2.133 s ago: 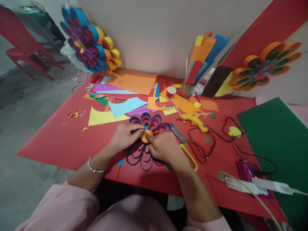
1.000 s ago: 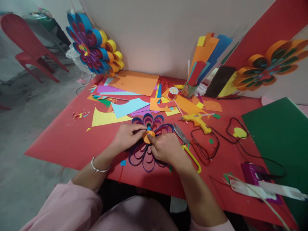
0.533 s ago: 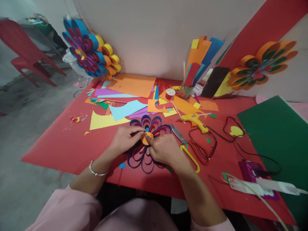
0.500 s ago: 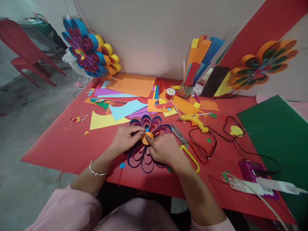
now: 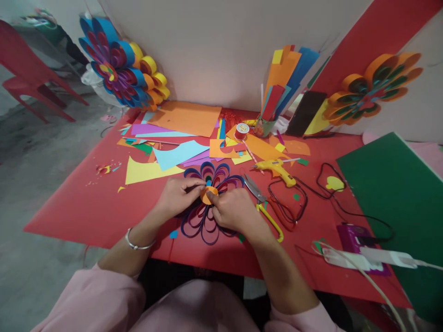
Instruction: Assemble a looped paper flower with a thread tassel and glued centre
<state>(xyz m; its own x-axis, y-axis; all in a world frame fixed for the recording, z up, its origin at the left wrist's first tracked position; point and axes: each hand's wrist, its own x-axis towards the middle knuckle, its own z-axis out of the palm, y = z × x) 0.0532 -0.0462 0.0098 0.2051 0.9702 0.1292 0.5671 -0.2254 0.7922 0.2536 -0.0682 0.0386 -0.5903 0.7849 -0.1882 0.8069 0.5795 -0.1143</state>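
A looped paper flower (image 5: 212, 174) in blue, purple and dark red lies on the red table (image 5: 86, 207) in front of me. Over its centre sits a small orange paper disc (image 5: 206, 195). My left hand (image 5: 176, 196) pinches the disc's left edge with thumb and fingers closed. My right hand (image 5: 231, 210) is curled and pinches the disc's right edge. Both hands rest on the flower's lower petals and hide part of them.
Scissors with yellow handles (image 5: 265, 207) lie right of my right hand, then a yellow glue gun (image 5: 278, 168) with a black cord. Loose coloured paper sheets (image 5: 173, 152) lie behind the flower. Finished paper flowers (image 5: 117, 64) lean on the wall. A green board (image 5: 398, 198) lies right.
Both hands stay pinched on the orange disc at the flower's centre. Only my head has shifted a little, so the scene drifts in the frame.
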